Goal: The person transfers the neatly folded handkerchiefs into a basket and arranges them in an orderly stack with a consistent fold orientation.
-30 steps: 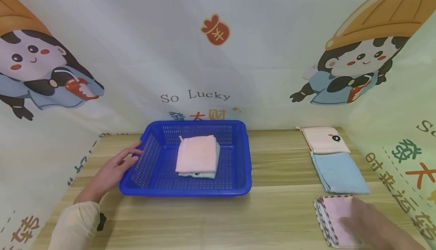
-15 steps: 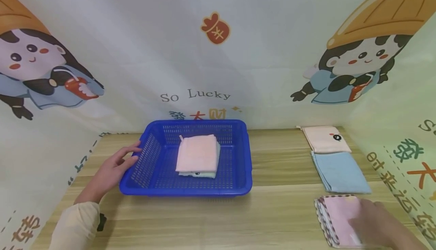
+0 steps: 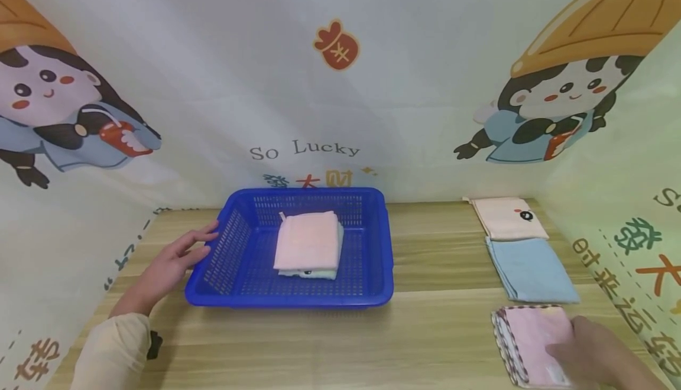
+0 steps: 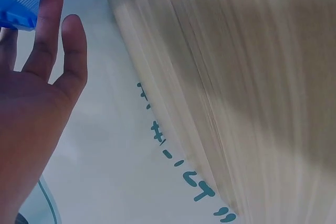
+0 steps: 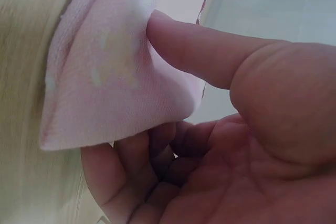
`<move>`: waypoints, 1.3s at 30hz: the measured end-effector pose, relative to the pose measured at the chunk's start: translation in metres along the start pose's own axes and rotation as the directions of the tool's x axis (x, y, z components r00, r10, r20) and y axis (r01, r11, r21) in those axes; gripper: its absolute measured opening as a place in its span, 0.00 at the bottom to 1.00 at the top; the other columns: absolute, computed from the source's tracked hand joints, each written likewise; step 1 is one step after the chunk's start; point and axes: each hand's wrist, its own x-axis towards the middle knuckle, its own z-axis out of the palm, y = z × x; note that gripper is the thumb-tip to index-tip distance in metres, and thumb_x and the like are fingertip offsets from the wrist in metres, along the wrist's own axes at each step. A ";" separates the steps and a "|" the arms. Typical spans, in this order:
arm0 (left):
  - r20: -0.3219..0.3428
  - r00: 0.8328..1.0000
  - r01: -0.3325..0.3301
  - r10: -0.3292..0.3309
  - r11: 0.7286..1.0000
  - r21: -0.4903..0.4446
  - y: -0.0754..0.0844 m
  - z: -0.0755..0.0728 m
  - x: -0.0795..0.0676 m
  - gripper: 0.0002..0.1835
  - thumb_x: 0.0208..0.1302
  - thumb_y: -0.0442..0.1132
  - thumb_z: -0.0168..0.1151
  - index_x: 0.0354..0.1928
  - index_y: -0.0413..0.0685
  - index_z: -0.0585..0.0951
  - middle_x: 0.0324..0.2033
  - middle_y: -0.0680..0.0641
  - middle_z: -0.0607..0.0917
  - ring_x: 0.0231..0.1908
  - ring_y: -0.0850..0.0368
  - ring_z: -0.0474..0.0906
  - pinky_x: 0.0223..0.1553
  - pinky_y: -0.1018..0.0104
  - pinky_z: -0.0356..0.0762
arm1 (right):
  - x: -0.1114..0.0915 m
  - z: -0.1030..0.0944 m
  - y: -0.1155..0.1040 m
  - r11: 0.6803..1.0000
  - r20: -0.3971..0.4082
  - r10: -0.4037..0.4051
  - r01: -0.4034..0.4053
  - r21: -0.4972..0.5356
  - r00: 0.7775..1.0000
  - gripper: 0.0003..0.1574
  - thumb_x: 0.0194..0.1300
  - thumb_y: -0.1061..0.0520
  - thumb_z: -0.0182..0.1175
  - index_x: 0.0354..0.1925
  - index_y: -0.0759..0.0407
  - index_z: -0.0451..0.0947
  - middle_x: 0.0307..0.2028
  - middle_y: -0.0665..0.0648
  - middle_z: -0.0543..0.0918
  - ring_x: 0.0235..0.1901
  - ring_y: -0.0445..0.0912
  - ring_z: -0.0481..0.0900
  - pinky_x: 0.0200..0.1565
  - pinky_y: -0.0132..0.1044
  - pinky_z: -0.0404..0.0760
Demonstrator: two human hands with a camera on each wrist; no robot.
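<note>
our right hand point(image 3: 594, 348) slid outward on the pink cloth point(image 3: 534, 334), thumb and fingers pinching it, so let's keep every fold between them

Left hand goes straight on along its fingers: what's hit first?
Probably the basket: the left hand points at its left side, very close; whether they touch is unclear.
</note>
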 end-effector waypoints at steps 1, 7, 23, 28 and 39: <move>0.000 1.000 0.000 0.000 1.000 0.001 0.000 0.000 0.000 0.29 0.81 0.57 0.44 0.75 0.52 0.66 0.83 0.52 0.50 0.78 0.28 0.49 0.64 0.31 0.71 | -0.001 0.000 -0.001 1.000 -0.006 -0.005 0.005 0.005 1.000 0.51 0.68 0.44 0.65 0.60 0.90 0.58 0.50 0.83 0.76 0.49 0.72 0.79 0.50 0.60 0.81; -0.009 1.000 -0.007 0.007 1.000 0.010 0.001 0.002 -0.001 0.29 0.81 0.57 0.43 0.75 0.51 0.67 0.82 0.51 0.50 0.77 0.28 0.52 0.64 0.35 0.73 | -0.005 -0.003 -0.004 0.998 -0.012 -0.070 0.070 -0.008 0.998 0.46 0.69 0.48 0.63 0.61 0.88 0.61 0.50 0.80 0.79 0.48 0.66 0.82 0.49 0.59 0.82; -0.021 0.999 -0.042 0.042 0.999 -0.001 0.001 0.006 -0.001 0.27 0.82 0.55 0.43 0.72 0.48 0.68 0.82 0.52 0.51 0.79 0.32 0.49 0.51 0.87 0.68 | -0.008 -0.008 -0.015 0.976 -0.151 -0.218 0.216 -0.035 0.964 0.38 0.76 0.46 0.55 0.61 0.80 0.66 0.52 0.81 0.80 0.51 0.70 0.82 0.46 0.57 0.83; -0.029 0.998 -0.060 0.061 0.998 0.014 0.001 0.005 -0.001 0.26 0.82 0.54 0.43 0.72 0.48 0.69 0.82 0.52 0.52 0.80 0.34 0.46 0.52 0.90 0.64 | -0.011 -0.007 -0.015 0.969 -0.145 -0.225 0.237 0.069 0.963 0.38 0.78 0.44 0.53 0.62 0.79 0.64 0.52 0.81 0.81 0.50 0.65 0.84 0.43 0.51 0.85; -0.025 0.998 -0.050 0.051 0.998 0.049 0.001 0.005 -0.002 0.27 0.82 0.55 0.42 0.73 0.50 0.68 0.82 0.53 0.52 0.80 0.35 0.46 0.56 0.85 0.65 | -0.027 -0.012 -0.025 0.930 -0.115 -0.190 0.216 0.296 0.975 0.48 0.77 0.37 0.53 0.72 0.74 0.56 0.46 0.64 0.88 0.37 0.44 0.85 0.37 0.39 0.83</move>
